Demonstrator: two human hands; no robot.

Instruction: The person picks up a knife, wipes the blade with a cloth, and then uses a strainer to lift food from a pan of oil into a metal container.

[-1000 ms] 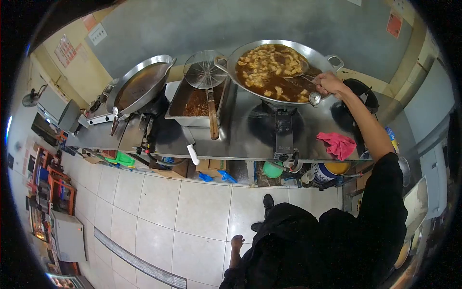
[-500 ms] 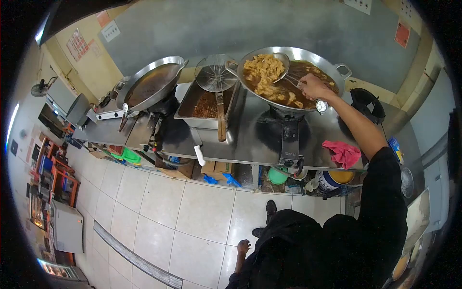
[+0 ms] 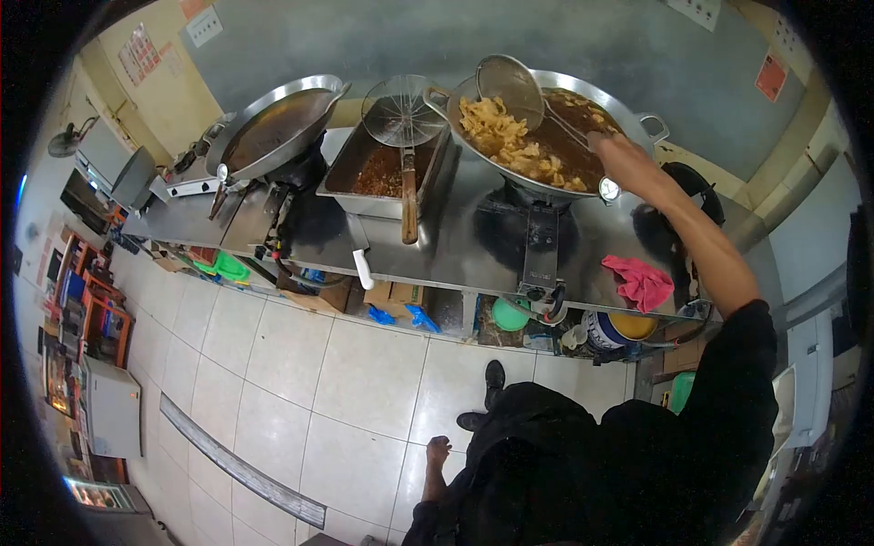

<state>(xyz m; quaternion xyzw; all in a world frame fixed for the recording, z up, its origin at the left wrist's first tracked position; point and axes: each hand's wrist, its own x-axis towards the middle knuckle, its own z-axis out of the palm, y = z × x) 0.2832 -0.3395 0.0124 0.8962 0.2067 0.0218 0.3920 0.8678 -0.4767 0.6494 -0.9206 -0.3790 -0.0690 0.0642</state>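
Note:
My right hand (image 3: 624,162) is closed around the thin handle of a strainer (image 3: 510,89), over the right side of a large wok (image 3: 654,129). Tipped up at the wok's far left, the strainer's mesh bowl shows hardly any food. Golden fried pieces (image 3: 499,127) are heaped in the left part of the wok, with more along its near side and brown oil (image 3: 569,150) around them. Low beside my body hangs my left hand (image 3: 438,451), its fingers loosely bent and apart, with nothing visible in them.
A wire skimmer (image 3: 407,123) lies across a metal tray (image 3: 364,205) of brown crumbs. Left of it stands a second wok (image 3: 278,123). A white-handled knife (image 3: 362,267) overhangs the counter edge. A pink cloth (image 3: 639,282) lies right of the burner (image 3: 541,244).
My right hand has lifted and tipped the strainer up toward the back left of the wok. Fried pieces that were at its bowl now lie heaped below it. My left hand still hangs low.

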